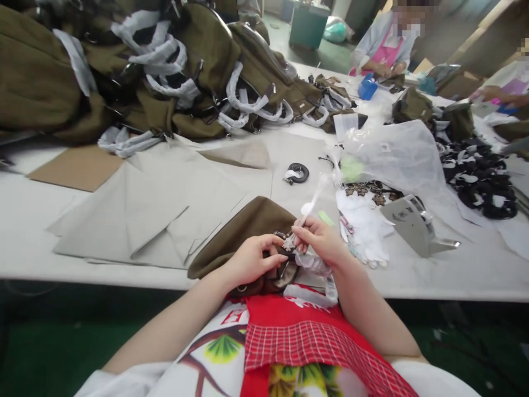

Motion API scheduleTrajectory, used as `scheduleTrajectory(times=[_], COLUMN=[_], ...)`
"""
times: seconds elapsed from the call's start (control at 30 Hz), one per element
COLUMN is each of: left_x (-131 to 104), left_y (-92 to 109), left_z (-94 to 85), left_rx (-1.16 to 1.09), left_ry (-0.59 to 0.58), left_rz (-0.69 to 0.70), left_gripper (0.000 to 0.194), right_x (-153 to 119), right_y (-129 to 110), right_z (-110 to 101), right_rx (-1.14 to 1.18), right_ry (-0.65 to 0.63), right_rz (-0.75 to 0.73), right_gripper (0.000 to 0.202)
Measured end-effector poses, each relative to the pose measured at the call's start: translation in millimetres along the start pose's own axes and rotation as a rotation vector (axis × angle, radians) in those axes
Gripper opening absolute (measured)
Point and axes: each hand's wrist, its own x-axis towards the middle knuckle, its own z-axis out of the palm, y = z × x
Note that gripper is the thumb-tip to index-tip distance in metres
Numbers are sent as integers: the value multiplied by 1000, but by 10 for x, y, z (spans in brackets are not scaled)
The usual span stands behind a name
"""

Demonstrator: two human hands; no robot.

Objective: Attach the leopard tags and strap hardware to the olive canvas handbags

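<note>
Pinching a pale strip (303,222) with the right hand (321,238), nearly closed. Having the left hand (257,257) slightly parted at the metal charm (289,243) — cannot tell if gripping. Having beneath the brown bag (246,227), at the table (413,283) edge.

I see the left hand (257,258) and right hand (324,242) close together over an olive bag (243,229) at the worktop (400,281) edge, the right pinching clear plastic (317,194).
</note>
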Motion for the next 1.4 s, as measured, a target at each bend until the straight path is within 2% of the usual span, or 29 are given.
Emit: scheduleTrajectory(times=[0.2, 0.5, 0.83, 0.9, 0.97, 1.1, 1.17, 1.23, 1.3, 1.37, 1.4], left_x=[-3, -17, -6, -7, -12, -24, -25, -23, -19, -15, -12], left_y=[12, 45, 35, 17, 5, 16, 28, 36, 33, 26, 23], left_z=[18, 29, 28, 20, 14, 12, 13, 14, 14, 15, 16], left_rx=[-10, 40, 37, 63, 78, 61, 47, 45, 50, 44, 36], left_ry=[-43, -28, -22, -17, -12, -11, -10, -5, 2, -3, -8], left_rz=[-28, 10, -22, -7, 6, 3, -8, -16, -13, -13, -18], left_gripper=[21, 23, 26, 25, 24, 24, 24, 24, 25, 25, 25], right_x=[-71, -114, -145, -134, -101, 0, 23, 4, -53, -129, -165], right_y=[49, 88, 58, 14, -43, -114, -101, -65, -26, -9, -13], right_z=[-1, 22, 42, -46, -236, -863, -1173, -1377, -1435, -1348, -1262], right_rx=[25, 66, 110, 144, 177, 217, 106, -169, -427, -539, -521], right_ry=[-27, -25, 176, 271, 393, 597, 690, 763, 822, 833, 779], right_rz=[16, 32, -61, -100, -153, -213, -130, 54, 203, 209, 177], right_gripper=[30, 31, 32, 32, 32, 35, 36, 33, 27, 26, 29])
